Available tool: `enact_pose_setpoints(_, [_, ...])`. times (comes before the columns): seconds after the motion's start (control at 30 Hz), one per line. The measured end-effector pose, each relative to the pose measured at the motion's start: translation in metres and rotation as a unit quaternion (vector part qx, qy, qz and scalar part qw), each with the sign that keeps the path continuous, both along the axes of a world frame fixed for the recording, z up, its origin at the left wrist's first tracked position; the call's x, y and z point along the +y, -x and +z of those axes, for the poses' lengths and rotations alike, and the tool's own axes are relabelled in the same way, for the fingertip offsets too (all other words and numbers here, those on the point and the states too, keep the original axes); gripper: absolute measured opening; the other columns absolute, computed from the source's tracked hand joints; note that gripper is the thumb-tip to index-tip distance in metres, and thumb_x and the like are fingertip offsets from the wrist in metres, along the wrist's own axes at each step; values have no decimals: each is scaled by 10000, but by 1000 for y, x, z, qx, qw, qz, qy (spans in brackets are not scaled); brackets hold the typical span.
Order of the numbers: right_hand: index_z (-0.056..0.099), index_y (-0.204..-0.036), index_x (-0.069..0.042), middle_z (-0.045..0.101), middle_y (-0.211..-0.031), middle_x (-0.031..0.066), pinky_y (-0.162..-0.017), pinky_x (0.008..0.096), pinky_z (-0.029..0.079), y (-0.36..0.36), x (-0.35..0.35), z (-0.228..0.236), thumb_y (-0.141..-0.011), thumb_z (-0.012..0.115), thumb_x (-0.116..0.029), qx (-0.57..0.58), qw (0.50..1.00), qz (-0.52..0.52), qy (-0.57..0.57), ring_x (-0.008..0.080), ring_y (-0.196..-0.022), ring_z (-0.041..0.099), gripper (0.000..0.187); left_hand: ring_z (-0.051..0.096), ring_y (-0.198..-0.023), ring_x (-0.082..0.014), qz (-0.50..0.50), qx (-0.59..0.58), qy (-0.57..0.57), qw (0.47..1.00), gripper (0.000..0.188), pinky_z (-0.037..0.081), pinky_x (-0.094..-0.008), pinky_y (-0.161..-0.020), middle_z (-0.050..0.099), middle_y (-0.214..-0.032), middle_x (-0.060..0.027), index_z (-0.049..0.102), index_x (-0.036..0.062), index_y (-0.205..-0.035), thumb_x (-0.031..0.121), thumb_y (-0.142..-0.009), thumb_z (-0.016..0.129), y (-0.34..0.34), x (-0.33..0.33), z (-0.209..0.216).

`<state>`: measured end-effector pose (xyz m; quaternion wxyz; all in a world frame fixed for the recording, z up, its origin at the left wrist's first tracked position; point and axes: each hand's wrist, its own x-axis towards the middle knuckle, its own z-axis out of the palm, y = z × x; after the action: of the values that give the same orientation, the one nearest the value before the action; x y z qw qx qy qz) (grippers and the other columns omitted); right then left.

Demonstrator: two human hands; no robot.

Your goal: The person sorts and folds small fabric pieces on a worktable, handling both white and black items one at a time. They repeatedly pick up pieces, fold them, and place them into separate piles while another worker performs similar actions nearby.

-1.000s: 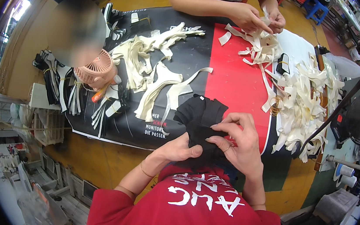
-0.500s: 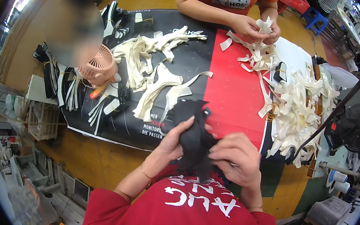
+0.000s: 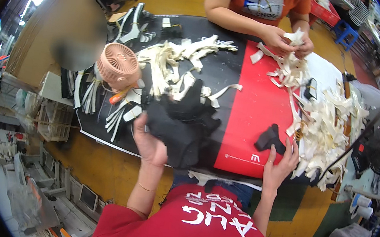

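Soft black fabric pieces (image 3: 181, 131) spread in a blurred bundle over the near side of the table. My left hand (image 3: 151, 146) holds their left edge, thumb raised and fingers hidden beneath the cloth. On the red part of the table cover lies a small, folded-looking black fabric piece (image 3: 270, 138). My right hand (image 3: 282, 165) rests at its near right edge, fingers stretched out and apart, fingertips touching or almost touching it. Cream fabric strips (image 3: 165, 65) lie in a heap beyond the black bundle.
A pink fan (image 3: 119, 65) stands at the left among tied black-and-white strip bundles (image 3: 88, 91). More cream pieces (image 3: 328, 128) pile up at the right. Across the table, a co-worker's hands (image 3: 295, 44) hold a cream piece. A black fan (image 3: 376, 149) is far right.
My hands have moved apart. The black bundle has gone left and spread out with my left hand; my right hand has moved right, where a small black piece now lies on the red.
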<state>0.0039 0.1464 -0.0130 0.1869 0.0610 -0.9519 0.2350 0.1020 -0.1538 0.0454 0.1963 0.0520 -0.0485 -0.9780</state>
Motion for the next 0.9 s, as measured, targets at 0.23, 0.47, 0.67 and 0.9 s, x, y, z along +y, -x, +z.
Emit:
enact_pose_setpoints(0.23, [663,-1117,14,658,-1008,134,-799,315,527,-29,-41,30,-843,761,-132,-160,820,253,488,205,-872,661,325,362,-1424,-340,-70,-73,100,990,645,251,-482,-1202,374,-1533,-206,352,1,-1475,132,-866,517,16,52,-13])
enact_pose_setpoints(0.47, [686,-940,-34,628,-931,76,-739,293,489,-33,-75,41,-708,871,-111,-127,890,260,352,172,-787,621,306,383,-1405,-330,-44,-160,174,971,698,278,-485,-1188,383,-1519,-197,311,50,-1488,158,-843,555,12,77,-15])
enact_pose_setpoints(0.67, [702,-942,-68,642,-938,63,-753,375,467,-16,-69,44,-704,868,-182,41,946,274,171,240,-863,617,312,419,-1373,-359,-115,-76,164,977,620,282,-492,-1167,464,-1439,-249,396,-47,-1426,286,-911,488,8,67,-26])
enact_pose_setpoints(0.9, [696,-1030,-3,656,-915,133,-754,384,507,22,-19,28,-807,801,-193,-81,969,145,185,289,-864,629,310,399,-1355,-476,-21,-82,200,976,616,291,-618,-1133,549,-1348,-207,333,67,-1499,248,-930,487,-10,28,-25])
